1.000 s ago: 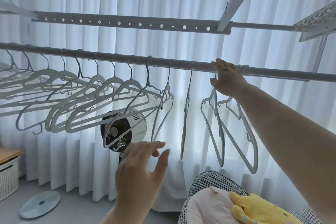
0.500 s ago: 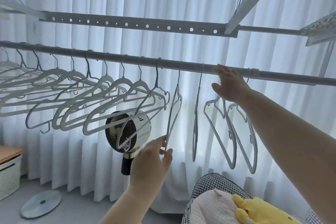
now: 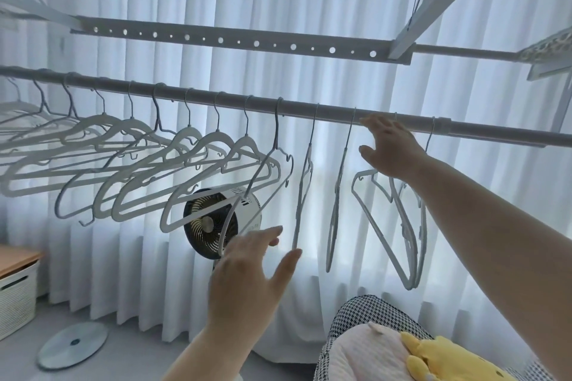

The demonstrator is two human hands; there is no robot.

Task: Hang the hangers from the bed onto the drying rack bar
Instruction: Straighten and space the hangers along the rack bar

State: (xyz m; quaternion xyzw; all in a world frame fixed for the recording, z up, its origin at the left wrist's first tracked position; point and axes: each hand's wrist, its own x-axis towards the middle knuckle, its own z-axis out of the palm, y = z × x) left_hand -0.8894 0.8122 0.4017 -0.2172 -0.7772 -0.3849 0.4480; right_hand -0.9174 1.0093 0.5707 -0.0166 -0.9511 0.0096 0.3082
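The grey drying rack bar (image 3: 334, 111) crosses the view from upper left down to the right. Several white hangers (image 3: 198, 148) hang on it in a slanted row at the left. Two more hang edge-on in the middle, one of them a thin hanger (image 3: 305, 182). A pair of hangers (image 3: 371, 219) hangs at the right. My right hand (image 3: 391, 148) is up at the bar above that pair, fingers spread, fingertips at the bar, holding nothing. My left hand (image 3: 247, 269) is raised lower down, fingers straight, thumb just beside the thin hanger's lower end.
Two perforated rack rails (image 3: 235, 40) run above the bar. A round fan (image 3: 204, 226) stands behind the hangers before white curtains. A white basket (image 3: 15, 291) and a grey disc (image 3: 72, 345) are at lower left. A yellow plush (image 3: 448, 359) lies on bedding at lower right.
My right hand has opened and let go of the hanger neck it held at the bar. My left hand rose to the thin hanger's tip, then spread its fingers.
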